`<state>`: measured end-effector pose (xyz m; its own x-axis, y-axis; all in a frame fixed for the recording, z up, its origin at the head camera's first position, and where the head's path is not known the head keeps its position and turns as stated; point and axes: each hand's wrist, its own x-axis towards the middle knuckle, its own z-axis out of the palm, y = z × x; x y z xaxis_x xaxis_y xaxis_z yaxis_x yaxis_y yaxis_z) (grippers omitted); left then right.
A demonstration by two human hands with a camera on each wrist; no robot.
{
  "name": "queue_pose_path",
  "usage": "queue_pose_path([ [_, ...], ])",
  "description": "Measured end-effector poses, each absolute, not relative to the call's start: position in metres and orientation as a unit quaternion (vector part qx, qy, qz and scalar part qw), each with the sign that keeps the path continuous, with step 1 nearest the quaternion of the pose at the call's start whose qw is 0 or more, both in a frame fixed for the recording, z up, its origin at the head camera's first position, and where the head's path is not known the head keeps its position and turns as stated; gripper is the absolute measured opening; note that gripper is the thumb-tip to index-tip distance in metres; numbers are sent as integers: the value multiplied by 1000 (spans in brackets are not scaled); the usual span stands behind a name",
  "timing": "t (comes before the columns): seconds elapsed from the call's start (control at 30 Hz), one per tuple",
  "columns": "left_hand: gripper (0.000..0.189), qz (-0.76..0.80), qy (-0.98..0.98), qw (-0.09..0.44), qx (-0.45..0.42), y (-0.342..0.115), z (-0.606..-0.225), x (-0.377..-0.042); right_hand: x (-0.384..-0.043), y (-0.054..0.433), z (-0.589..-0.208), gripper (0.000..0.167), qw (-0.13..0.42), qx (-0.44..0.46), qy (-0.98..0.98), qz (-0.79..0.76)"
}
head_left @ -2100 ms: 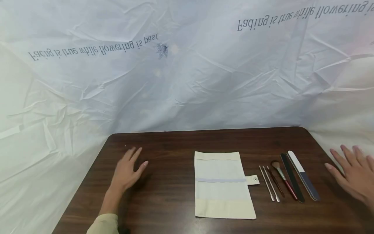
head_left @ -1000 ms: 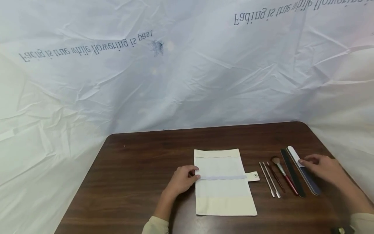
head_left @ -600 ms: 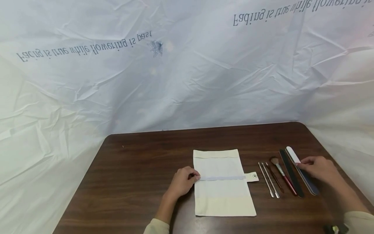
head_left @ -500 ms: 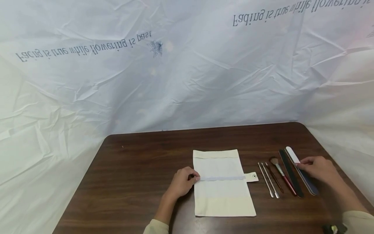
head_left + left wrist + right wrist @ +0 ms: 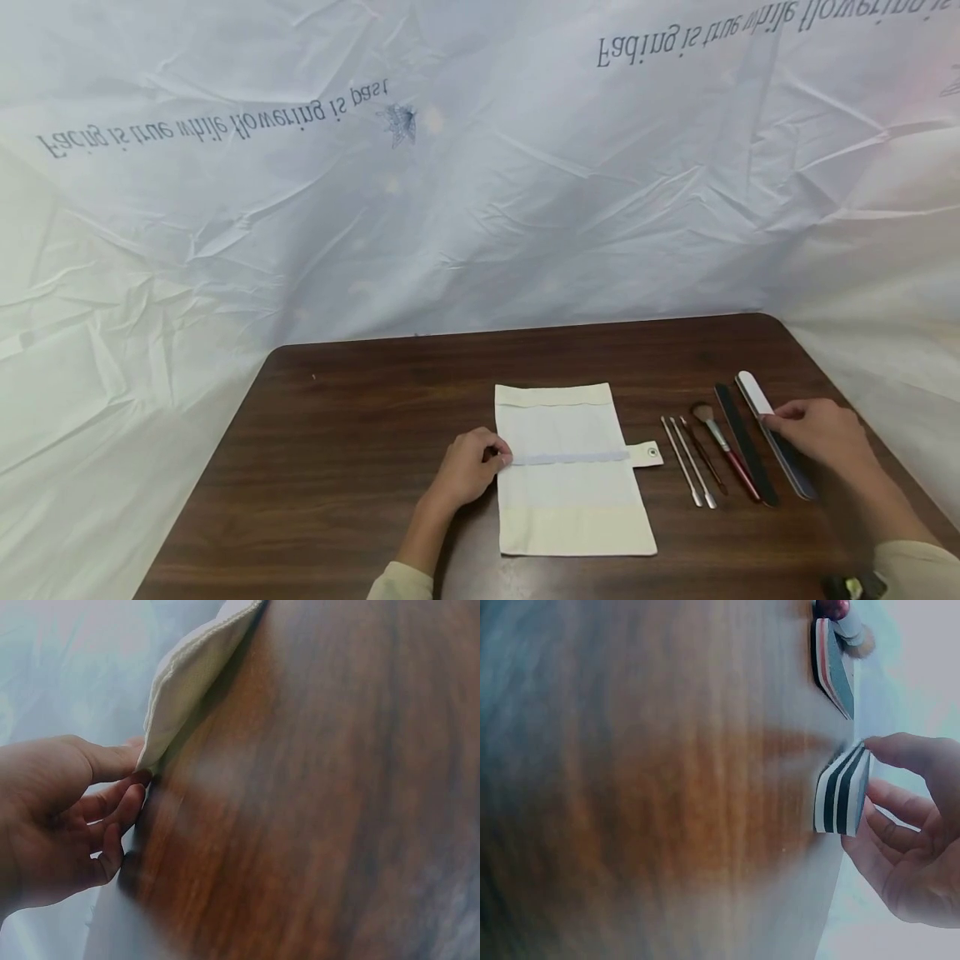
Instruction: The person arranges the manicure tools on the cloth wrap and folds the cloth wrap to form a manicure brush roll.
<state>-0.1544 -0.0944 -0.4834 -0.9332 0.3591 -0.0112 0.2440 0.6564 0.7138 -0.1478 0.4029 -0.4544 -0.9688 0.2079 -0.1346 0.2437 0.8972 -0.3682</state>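
My left hand [image 5: 468, 468] pinches the left edge of a cream cloth tool roll [image 5: 573, 529], spread flat with a pale band across its middle and a snap tab on its right. In the left wrist view, the cloth edge [image 5: 180, 697] curls up between thumb and fingers. At the right, my right hand [image 5: 821, 433] grips a white and grey nail buffer [image 5: 756, 393] by its sides near the middle. The right wrist view shows the striped end of the buffer [image 5: 840, 799], close over the table. A black nail file [image 5: 742, 442] lies just left of it.
Left of the black file lie a red-handled brush [image 5: 731, 458], a thin brown tool [image 5: 705, 458] and two slim metal cuticle tools, one of them a flat-ended pusher [image 5: 701, 475]. The dark wooden table [image 5: 360, 400] meets a white printed sheet [image 5: 480, 208] at its back edge.
Both hands moved inward from the table's sides, the left taking the cloth edge and the right the buffer. Within the last half second the buffer shifted slightly, widening its gap from the black file.
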Motion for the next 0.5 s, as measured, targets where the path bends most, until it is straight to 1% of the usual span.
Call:
queue_pose_path([
  [0.5,7,379,909,69,159,-93,-480,-153,-151,398,-450,49,0,124,967,-222],
])
